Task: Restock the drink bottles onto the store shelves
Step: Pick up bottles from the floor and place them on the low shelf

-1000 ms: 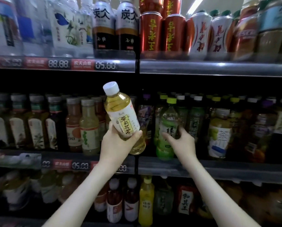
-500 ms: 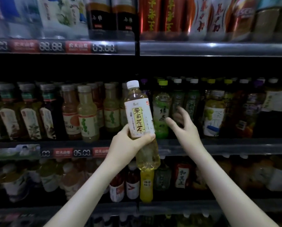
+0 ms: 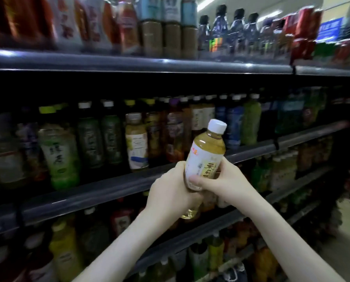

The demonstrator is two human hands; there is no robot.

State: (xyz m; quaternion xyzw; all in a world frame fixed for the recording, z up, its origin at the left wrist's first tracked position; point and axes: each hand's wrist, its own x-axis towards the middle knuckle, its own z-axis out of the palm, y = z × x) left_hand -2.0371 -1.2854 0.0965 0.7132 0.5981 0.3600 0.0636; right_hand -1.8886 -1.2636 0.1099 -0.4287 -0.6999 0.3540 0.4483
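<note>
A pale yellow tea bottle (image 3: pixel 207 151) with a white cap and a white-and-yellow label is held upright, tilted slightly right, in front of the middle shelf (image 3: pixel 109 188). My left hand (image 3: pixel 170 192) grips its lower body from the left. My right hand (image 3: pixel 223 183) grips the label from the right, thumb across the front. The bottle's base is partly hidden behind my left hand.
The middle shelf holds a row of green, amber and blue bottles (image 3: pixel 60 153). The top shelf (image 3: pixel 170 65) carries cans and dark-capped bottles. Lower shelves (image 3: pixel 190 239) hold more drinks. An aisle floor (image 3: pixel 349 241) shows at the far right.
The view has swung to the right along the shelves. My right hand, free before, has come onto the bottle, so both hands now hold it.
</note>
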